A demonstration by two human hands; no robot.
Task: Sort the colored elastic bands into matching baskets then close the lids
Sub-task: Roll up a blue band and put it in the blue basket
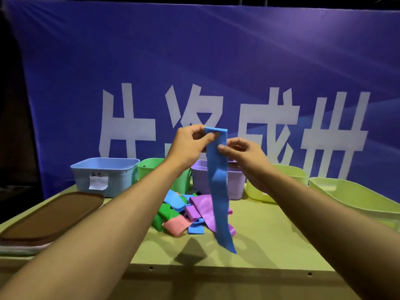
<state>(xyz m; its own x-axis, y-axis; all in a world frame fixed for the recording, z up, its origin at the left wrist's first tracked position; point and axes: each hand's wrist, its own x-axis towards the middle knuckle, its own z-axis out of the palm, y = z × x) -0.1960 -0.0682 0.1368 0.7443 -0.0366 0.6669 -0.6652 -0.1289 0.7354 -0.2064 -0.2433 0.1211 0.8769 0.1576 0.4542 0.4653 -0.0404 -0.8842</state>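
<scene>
Head view: left hand and right hand both pinch the blue band — held high, hanging clear of the pile, likely bound for the far-left blue basket.

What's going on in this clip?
A person is sorting elastic bands by colour. Both hands, left and right, pinch the top of a long blue band held up over the table. A mixed pile of green, pink, purple and blue bands is not yet sorted. The blue basket stands open at the back left, beside green, purple and yellow ones.
</scene>
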